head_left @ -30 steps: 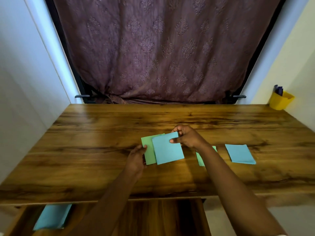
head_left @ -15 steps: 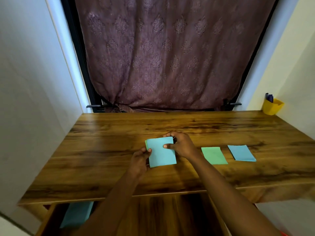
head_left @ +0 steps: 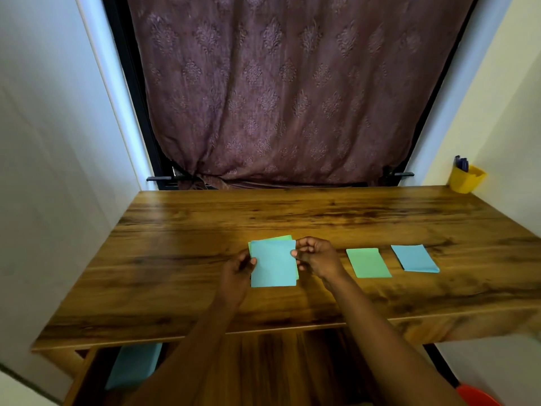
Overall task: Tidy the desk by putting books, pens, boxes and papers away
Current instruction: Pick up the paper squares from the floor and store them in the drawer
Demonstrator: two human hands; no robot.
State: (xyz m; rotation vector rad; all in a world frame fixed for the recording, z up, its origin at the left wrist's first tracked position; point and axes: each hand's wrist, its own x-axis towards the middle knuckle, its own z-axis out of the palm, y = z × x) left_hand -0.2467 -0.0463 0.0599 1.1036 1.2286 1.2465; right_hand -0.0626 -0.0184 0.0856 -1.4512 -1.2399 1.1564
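Only 2 hands and 2 forearms of the person show. The left hand (head_left: 237,269) and the right hand (head_left: 319,256), over the glossy brown wood-grain desk (head_left: 205,224), are bare. Knuckles stand out on the right hand. The left forearm (head_left: 196,347) and right forearm (head_left: 374,332) are bare too, slim at the wrists and broadening past the desk's near edge.
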